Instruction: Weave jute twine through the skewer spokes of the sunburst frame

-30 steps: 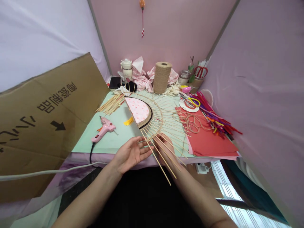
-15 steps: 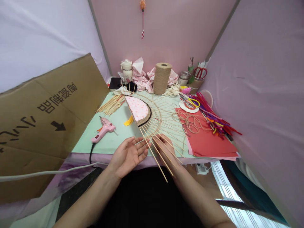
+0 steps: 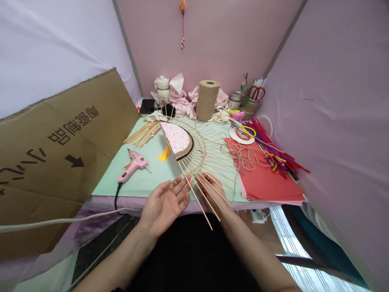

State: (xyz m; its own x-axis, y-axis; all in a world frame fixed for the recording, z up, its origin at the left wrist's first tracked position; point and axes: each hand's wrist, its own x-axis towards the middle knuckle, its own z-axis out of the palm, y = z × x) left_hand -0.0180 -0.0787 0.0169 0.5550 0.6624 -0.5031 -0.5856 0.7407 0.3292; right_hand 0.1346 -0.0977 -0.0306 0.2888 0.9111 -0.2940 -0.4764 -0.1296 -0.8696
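Note:
A half-round fan-like piece, made of a pink dotted panel [image 3: 176, 140] with a dark curved edge and thin sticks [image 3: 202, 198] radiating from it, stands over the table front. Twine [image 3: 206, 148] runs in an arc across the sticks. My left hand [image 3: 165, 205] lies palm up with fingers outstretched, its fingertips by the nearest sticks. On the other side, my right hand [image 3: 212, 187] is curled behind and among the lower sticks; what its fingers pinch is hidden. A yellow tassel [image 3: 164, 154] shows beside the panel.
A pink glue gun [image 3: 133, 167] lies at left, near a stick bundle [image 3: 143, 133] and a large cardboard sheet [image 3: 69, 154]. A twine spool [image 3: 208, 100] stands at the back. Red sheets [image 3: 267, 178], loose twine, scissors [image 3: 246, 129] and pipe cleaners [image 3: 279, 156] are at right.
My left hand has shifted slightly down and toward me. The near stick ends have moved a little up and left. My right hand keeps nearly the same place.

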